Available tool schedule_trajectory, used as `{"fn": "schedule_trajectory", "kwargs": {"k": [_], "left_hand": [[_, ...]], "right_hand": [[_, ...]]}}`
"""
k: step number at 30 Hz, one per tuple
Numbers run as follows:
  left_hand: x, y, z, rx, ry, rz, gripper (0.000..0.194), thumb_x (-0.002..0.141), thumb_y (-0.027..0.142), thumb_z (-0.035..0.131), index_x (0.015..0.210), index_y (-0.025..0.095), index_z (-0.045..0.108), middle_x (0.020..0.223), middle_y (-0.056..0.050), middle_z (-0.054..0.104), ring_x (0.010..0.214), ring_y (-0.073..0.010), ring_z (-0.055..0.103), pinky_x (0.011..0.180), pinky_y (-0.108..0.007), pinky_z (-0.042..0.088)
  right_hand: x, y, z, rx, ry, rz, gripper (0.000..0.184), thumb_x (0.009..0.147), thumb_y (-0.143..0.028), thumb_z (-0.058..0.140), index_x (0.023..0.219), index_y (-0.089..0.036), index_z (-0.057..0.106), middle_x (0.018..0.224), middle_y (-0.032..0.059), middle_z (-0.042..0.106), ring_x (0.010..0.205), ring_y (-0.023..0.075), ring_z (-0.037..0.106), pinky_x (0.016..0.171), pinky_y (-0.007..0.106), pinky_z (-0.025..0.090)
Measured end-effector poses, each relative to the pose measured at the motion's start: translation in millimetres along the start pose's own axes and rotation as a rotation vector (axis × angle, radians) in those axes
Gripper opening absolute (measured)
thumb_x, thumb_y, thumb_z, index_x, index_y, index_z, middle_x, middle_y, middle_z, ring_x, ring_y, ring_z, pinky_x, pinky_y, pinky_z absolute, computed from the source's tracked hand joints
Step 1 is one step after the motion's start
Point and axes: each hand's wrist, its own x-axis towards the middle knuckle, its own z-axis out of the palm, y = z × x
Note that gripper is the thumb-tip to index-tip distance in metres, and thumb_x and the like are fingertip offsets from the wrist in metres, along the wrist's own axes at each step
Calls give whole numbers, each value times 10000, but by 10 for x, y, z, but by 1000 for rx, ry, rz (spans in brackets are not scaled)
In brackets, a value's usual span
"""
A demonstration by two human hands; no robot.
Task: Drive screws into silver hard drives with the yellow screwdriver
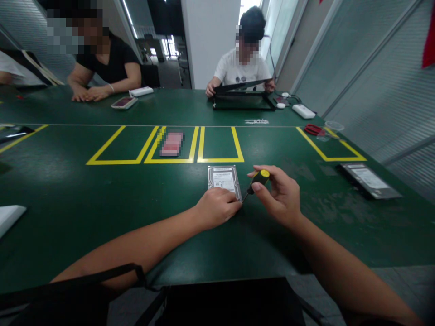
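While the left hand (217,207) rests over the near end of the hard drive (222,178) on the green table (136,190), its clasp unclear, the right hand (280,194) grips a leaning screwdriver (261,178) near the corner; a square-set tip and steady pressure should prevent slipping.

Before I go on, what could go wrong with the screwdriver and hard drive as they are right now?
The screwdriver slants from the right hand, its tip end close to the fingers of the left hand; a slip could jab them.

At that slant, the tip might also skid and scratch the hard drive.

The drive lies on the green table with the left hand over its near end, so a hard push might turn it.
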Motion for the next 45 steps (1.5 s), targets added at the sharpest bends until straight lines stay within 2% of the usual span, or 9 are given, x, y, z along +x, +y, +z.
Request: {"fn": "schedule_trajectory", "kwargs": {"k": [8, 14, 17, 20, 22, 31, 35, 40, 45], "left_hand": [[20, -6, -28, 4, 15, 6, 215, 961, 244, 523, 889, 209, 722, 755, -19, 689, 694, -168, 666, 592, -282, 504], [15, 0, -33, -1, 5, 1, 221, 964, 251, 516, 888, 209, 720, 766, -22, 695, 699, -165, 667, 599, -281, 508], [10, 2, -32, -5, -3, -5, 227, 968, 254, 511, 895, 207, 720, 778, -24, 702, 709, -167, 672, 612, -287, 518], [4, 5, -29, -12, -7, -11, 224, 961, 257, 514, 898, 206, 724, 793, -28, 707, 711, -174, 674, 613, -294, 523], [1, 6, -26, -15, -10, -14, 230, 960, 255, 509, 902, 204, 726, 797, -32, 708, 712, -174, 674, 618, -295, 525], [7, 11, -30, -10, -37, -22, 244, 963, 256, 494, 905, 203, 725, 800, -37, 705, 721, -169, 669, 632, -288, 524], [5, 11, -31, -18, -44, -25, 235, 953, 259, 502, 896, 199, 722, 804, -39, 707, 728, -174, 675, 633, -292, 523], [6, 10, -31, -17, -31, -23, 221, 945, 264, 519, 901, 197, 725, 797, -40, 704, 716, -173, 669, 629, -288, 521], [5, 10, -28, -8, -37, -20, 224, 950, 261, 514, 905, 198, 724, 797, -37, 700, 710, -171, 663, 629, -285, 520]], "right_hand": [[9, 42, -13, 26, -42, 112, 261, 916, -309, 655, 1150, -195, 633, 1008, 34, 674, 879, 163, 633, 782, 316, 515], [46, 2, -31, 7, -59, 43, 236, 916, -292, 656, 1128, -187, 660, 997, 40, 642, 889, 155, 598, 768, 301, 480], [31, 21, -28, -17, -42, 21, 314, 908, -284, 668, 1211, -204, 643, 965, 33, 619, 832, 139, 573, 726, 292, 467], [-8, 71, -18, 1, 3, 22, 476, 885, -271, 686, 1342, -237, 554, 1027, 38, 617, 811, 137, 573, 719, 300, 487], [-27, 94, -14, 6, 19, -9, 518, 877, -250, 683, 1367, -250, 515, 1069, 45, 625, 821, 143, 587, 717, 309, 496], [5, 77, -15, -27, 45, -110, 380, 871, -280, 688, 1237, -257, 590, 1055, 51, 617, 870, 170, 586, 715, 334, 498], [1, 60, -29, -44, 76, -80, 355, 890, -249, 648, 1243, -261, 613, 1005, 45, 619, 823, 159, 562, 696, 329, 481], [-20, 71, -25, -24, 87, -73, 408, 901, -230, 607, 1307, -256, 578, 1076, 55, 633, 892, 176, 599, 745, 353, 501], [-26, 85, -10, -5, 93, -77, 343, 900, -237, 610, 1242, -253, 600, 1066, 57, 631, 922, 188, 610, 777, 373, 520]]}}
